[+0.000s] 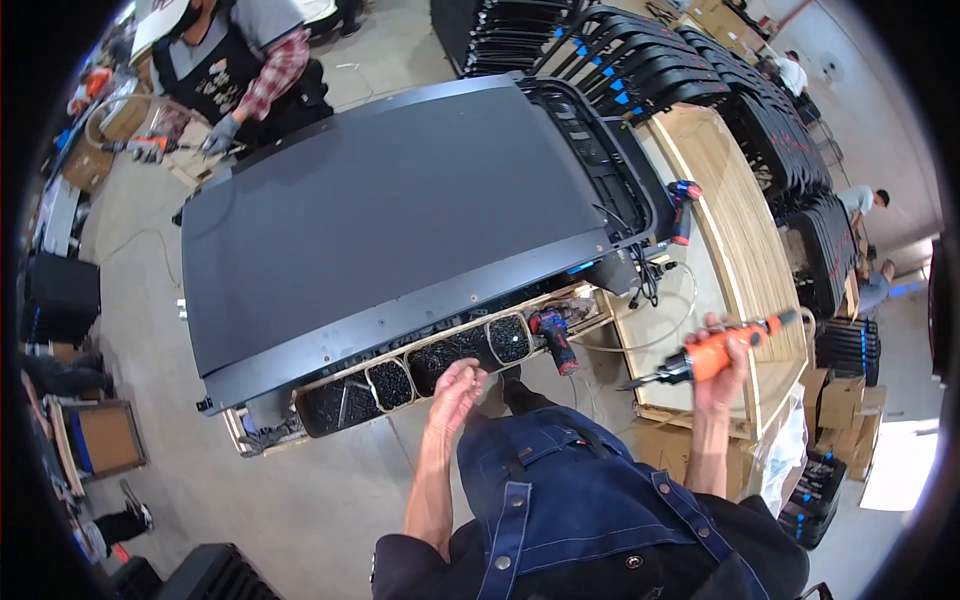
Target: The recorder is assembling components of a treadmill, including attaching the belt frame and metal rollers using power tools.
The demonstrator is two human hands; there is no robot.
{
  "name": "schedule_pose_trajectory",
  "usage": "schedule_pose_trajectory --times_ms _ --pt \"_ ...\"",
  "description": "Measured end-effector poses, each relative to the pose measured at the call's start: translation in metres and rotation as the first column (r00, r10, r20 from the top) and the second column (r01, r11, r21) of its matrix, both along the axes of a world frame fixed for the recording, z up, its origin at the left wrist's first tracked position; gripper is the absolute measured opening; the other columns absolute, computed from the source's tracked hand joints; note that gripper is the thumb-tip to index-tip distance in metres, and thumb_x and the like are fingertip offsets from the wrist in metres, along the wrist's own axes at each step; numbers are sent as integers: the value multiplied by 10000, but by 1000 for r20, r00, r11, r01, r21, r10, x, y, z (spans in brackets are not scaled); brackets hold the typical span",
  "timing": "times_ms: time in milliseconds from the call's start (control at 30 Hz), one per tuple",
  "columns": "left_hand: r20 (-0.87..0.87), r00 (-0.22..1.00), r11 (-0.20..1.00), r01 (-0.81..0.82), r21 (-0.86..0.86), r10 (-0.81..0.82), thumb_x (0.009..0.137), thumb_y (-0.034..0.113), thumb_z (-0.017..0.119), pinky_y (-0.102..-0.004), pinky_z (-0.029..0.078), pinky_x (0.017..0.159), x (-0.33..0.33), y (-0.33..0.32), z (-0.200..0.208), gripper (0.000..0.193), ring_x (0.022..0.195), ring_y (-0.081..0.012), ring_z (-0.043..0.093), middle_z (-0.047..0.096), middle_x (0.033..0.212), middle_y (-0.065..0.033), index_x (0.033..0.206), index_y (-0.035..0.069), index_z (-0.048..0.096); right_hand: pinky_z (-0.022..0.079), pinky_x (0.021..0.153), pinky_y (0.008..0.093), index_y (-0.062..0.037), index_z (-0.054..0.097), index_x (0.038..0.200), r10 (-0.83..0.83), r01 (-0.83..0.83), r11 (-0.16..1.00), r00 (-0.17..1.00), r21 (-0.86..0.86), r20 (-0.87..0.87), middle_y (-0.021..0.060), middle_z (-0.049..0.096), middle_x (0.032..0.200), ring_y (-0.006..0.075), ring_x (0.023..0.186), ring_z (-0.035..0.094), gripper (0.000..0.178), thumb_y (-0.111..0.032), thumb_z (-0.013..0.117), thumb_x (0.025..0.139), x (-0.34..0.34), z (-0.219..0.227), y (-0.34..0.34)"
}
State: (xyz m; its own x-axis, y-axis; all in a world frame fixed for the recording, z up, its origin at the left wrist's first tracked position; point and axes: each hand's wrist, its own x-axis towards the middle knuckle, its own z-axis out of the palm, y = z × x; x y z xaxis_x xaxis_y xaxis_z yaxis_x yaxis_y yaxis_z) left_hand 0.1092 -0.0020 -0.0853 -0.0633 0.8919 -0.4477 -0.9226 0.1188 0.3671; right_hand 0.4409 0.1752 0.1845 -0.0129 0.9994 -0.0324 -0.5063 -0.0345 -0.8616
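Observation:
My left hand is closed, fingertips pinched together, just in front of a row of bins along the near side of the bench. Anything between its fingers is too small to make out. The bins hold many small black pieces that look like screws. To the right, my right hand grips an orange and black power screwdriver, its bit pointing left. Beyond the bins lies a large flat dark grey panel, with a black frame at its right end.
A red and black cordless driver hangs beside the bins; another sits by the wooden crate. Across the panel, a gloved co-worker holds an orange screwdriver. Black frames stand stacked at the far right.

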Motion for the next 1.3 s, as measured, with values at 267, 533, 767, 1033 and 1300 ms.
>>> schedule_pose_trajectory --times_ms 267,533,767,1033,1300 --pt "170 985 995 15 101 -32 968 210 705 -243 521 647 61 20 92 220 840 -184 634 664 900 -60 1112 50 656 527 977 473 -81 530 1283 220 -224 972 974 -71 -62 136 644 1099 243 930 678 436 -179 712 899 -116 -3 -7" --pt "159 986 990 -64 127 44 967 206 709 -239 433 603 82 59 123 207 785 -149 541 622 884 -58 1116 72 659 547 946 475 -76 562 1204 290 -295 955 950 -31 -114 136 653 1091 258 940 686 350 -114 703 886 -109 -14 31" --pt "71 993 993 -100 57 96 972 212 710 -239 430 625 114 115 134 200 792 -128 543 619 888 -52 1089 62 646 562 911 469 -77 551 1187 355 -356 934 927 11 -120 139 657 1086 269 956 680 353 -68 703 869 -83 -19 93" --pt "-475 871 984 -167 -54 121 1001 260 682 -222 408 570 150 200 131 238 644 -71 490 643 848 -38 1072 41 622 580 883 467 -60 520 1211 230 -237 966 970 -102 -79 149 660 1081 267 936 690 387 -65 699 867 -52 -29 176" --pt "598 791 989 -147 -21 130 1018 271 634 -194 378 567 169 295 110 197 727 -88 453 575 870 -9 1013 77 598 600 869 385 -3 544 1160 418 -476 860 864 183 280 173 700 1079 235 953 722 419 55 736 792 -84 5 233"
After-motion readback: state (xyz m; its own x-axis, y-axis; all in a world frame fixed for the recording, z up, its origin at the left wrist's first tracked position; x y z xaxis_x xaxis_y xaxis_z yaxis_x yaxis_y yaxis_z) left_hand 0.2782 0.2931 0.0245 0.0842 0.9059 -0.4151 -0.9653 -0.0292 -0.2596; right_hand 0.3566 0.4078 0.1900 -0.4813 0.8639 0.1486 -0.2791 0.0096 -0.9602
